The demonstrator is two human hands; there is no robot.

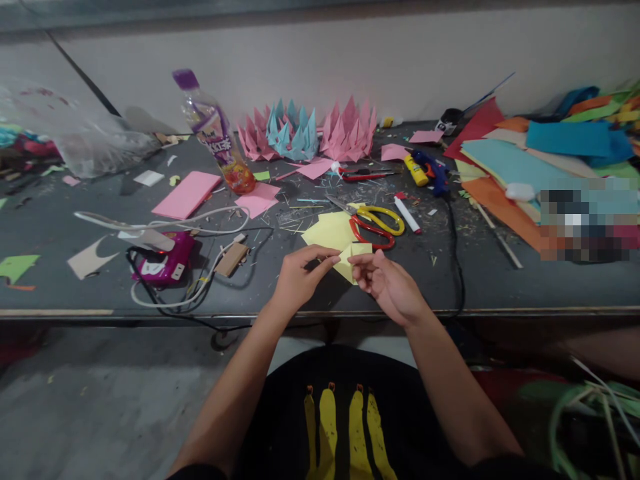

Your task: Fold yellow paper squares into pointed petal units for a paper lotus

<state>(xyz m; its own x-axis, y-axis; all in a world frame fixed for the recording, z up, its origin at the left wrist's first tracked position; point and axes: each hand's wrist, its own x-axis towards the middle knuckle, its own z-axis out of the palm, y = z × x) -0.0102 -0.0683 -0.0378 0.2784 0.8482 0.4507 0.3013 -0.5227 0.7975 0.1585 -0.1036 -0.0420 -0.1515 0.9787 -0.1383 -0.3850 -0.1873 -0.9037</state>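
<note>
folded yellow paper (346, 270) at the fingertips, partly covered

the person's left hand (303, 277) pinches the folded yellow paper between thumb and forefinger, near the front edge of the dark table (490, 287). the right hand (393, 287) is at the paper's other side, fingers partly curled; from here i can't tell whether it grips or only touches, and those fingers hide some of the folds. just behind, yellow sheets (325, 230) lie partly under the scissors (361, 212), whose red loop is near the right fingertips. at the back, 2 pink paper pieces (349, 133) flank a blue paper piece (293, 141), which covers part of the left-hand pink piece. to the right, a blocky blur (590, 220) hides whatever lies by the coloured sheets (520, 170). a plastic bag (95, 147) is cut off at far left, its contents hard to make out.
</note>
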